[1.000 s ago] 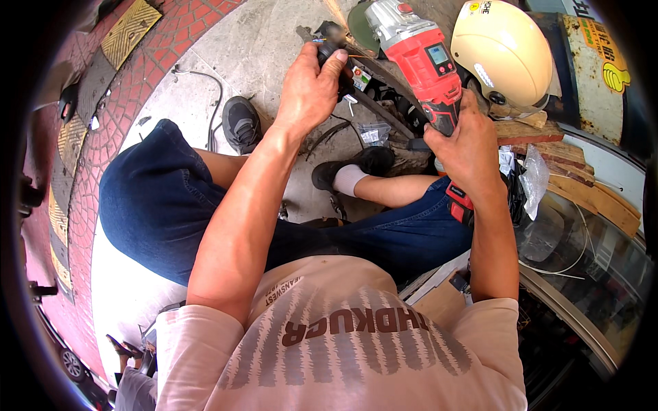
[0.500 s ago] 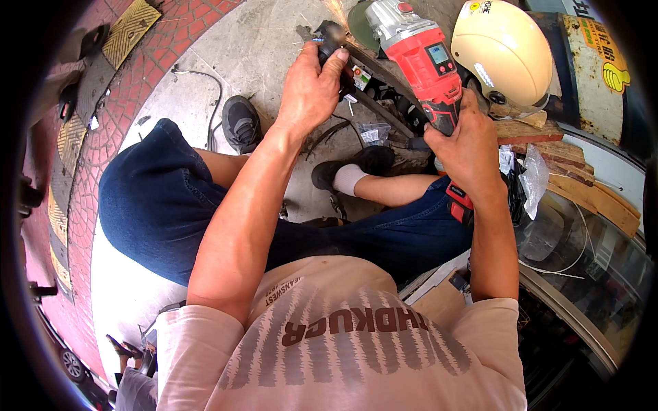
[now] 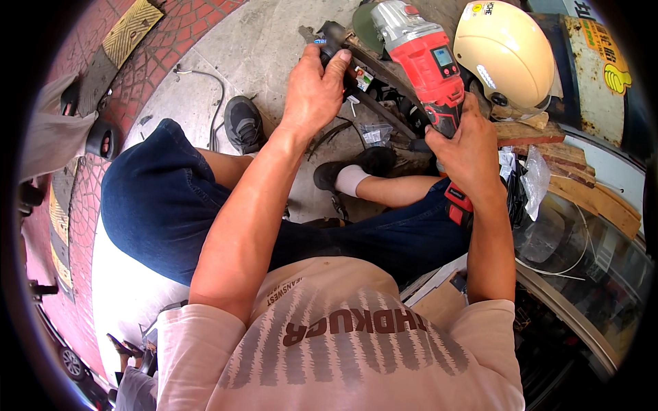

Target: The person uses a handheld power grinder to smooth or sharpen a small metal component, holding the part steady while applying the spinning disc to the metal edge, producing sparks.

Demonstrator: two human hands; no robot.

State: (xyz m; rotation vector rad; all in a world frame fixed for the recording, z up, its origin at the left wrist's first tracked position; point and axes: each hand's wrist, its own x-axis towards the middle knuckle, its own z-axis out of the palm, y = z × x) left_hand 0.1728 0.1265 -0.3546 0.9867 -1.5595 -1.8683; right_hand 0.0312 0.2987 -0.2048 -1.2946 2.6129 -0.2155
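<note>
My right hand (image 3: pixel 470 147) grips the body of a red and grey cordless angle grinder (image 3: pixel 426 61), whose disc end points up toward the top of the view. My left hand (image 3: pixel 314 89) is closed around the black side handle (image 3: pixel 337 42) at the end of a dark metal bar (image 3: pixel 378 74) that runs diagonally under the grinder. Both arms reach forward over my knees, in dark blue shorts.
A cream helmet (image 3: pixel 504 55) sits right of the grinder on wooden planks (image 3: pixel 582 192). My shoes (image 3: pixel 241 123) rest on the concrete ground. Small plastic bags (image 3: pixel 375 134) and a loose wire (image 3: pixel 205 85) lie nearby. Red brick paving (image 3: pixel 75 205) runs along the left.
</note>
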